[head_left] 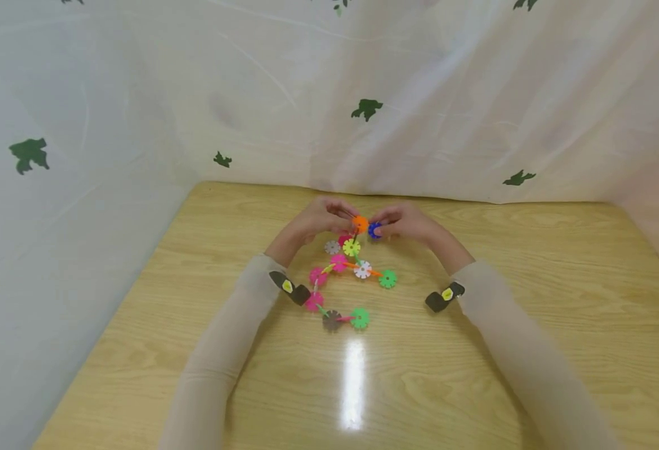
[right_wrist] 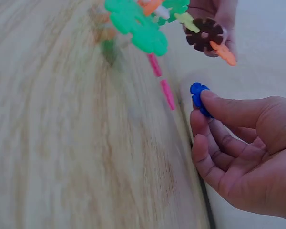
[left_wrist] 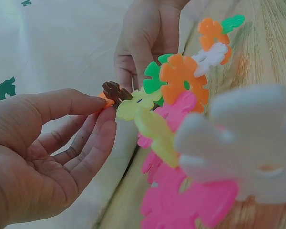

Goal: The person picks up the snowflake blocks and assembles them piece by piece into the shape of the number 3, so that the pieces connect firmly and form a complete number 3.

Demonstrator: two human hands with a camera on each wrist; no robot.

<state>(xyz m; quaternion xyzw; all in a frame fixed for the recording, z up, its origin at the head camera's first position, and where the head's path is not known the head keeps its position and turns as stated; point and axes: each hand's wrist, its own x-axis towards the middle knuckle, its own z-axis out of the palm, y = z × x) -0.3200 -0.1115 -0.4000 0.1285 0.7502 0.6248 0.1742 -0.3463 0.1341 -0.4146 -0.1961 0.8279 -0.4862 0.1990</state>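
Observation:
My left hand [head_left: 325, 217] pinches an orange snowflake disc [head_left: 360, 224] between thumb and fingertips. A brown disc [right_wrist: 204, 35] joins that orange piece to a yellow disc [head_left: 351, 247] on a curving chain of interlocked notched discs. Held by the thumb and fingers of my right hand [head_left: 407, 221] is a loose blue snowflake disc [right_wrist: 199, 99], close beside the orange one but apart from it. Pink, white and green discs make up the rest of the chain, which bends toward me and ends in a green disc [head_left: 360, 318].
A second branch of the chain ends in another green disc [head_left: 387, 279] at the right. Beneath everything lies a wooden table [head_left: 521, 350]. A pale curtain [head_left: 447, 137] with dark green leaf shapes hangs behind its far edge.

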